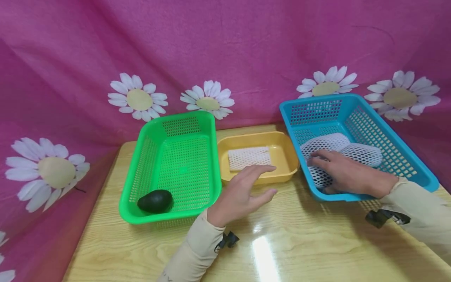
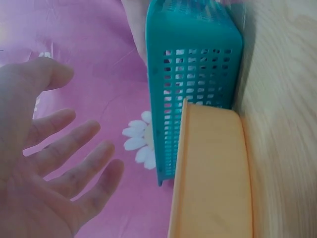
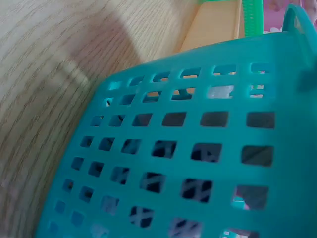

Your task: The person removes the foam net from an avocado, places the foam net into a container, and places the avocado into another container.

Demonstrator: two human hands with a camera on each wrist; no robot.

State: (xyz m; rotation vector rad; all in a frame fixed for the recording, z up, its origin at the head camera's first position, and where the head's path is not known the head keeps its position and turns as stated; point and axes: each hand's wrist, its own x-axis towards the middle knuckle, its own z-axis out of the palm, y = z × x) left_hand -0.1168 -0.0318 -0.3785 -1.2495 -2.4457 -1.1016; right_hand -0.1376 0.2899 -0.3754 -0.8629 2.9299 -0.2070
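My right hand [image 1: 347,172] reaches into the blue basket [image 1: 398,129]. Its fingers and thumb curl round a dark fruit in a white foam net [image 1: 318,177], at the basket's near left. Two more white foam-net bundles, one farther back [image 1: 325,141] and one to the right [image 1: 364,154], lie beside it. In the right wrist view the basket wall [image 3: 198,134] hides the hand. My left hand [image 1: 243,194] hovers with spread fingers before the yellow tray [image 1: 285,150], holding nothing. An empty white foam net [image 1: 249,157] lies in that tray. The left wrist view shows the same loose fingers [image 2: 89,181].
On the left stands a green basket [image 1: 183,156] with a bare, dark avocado [image 1: 155,201] in its near left corner. All the containers sit on a wooden table [image 1: 282,243]. Behind them hangs a pink cloth [image 1: 246,47] with white flowers.
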